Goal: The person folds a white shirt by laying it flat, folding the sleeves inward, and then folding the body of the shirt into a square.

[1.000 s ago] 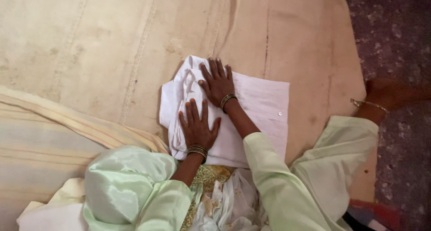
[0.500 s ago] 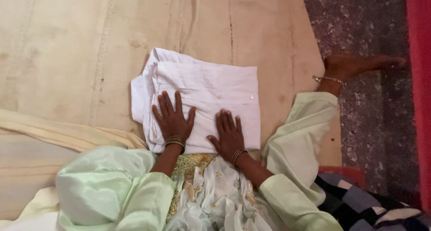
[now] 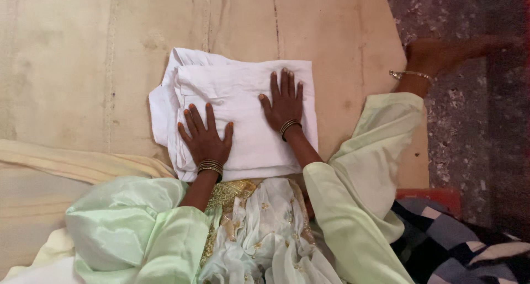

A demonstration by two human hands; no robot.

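right hand (image 3: pixel 284 104) slid up folded white cloth (image 3: pixel 243 91) — left hand (image 3: pixel 205 140) flat, soft cotton.

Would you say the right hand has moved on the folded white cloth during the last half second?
Yes. The right hand slid from the folded white cloth's near edge up toward its far edge.

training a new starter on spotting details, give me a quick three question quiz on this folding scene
1. True or false: both hands lie flat, palms down, on the folded white garment.
2. Which hand reaches farther from the person's body: A) left hand B) right hand?
3. What does the garment rest on?

Key
1. True.
2. B, the right hand; the left sits nearer the garment's near edge.
3. A beige mat spread on the speckled floor.
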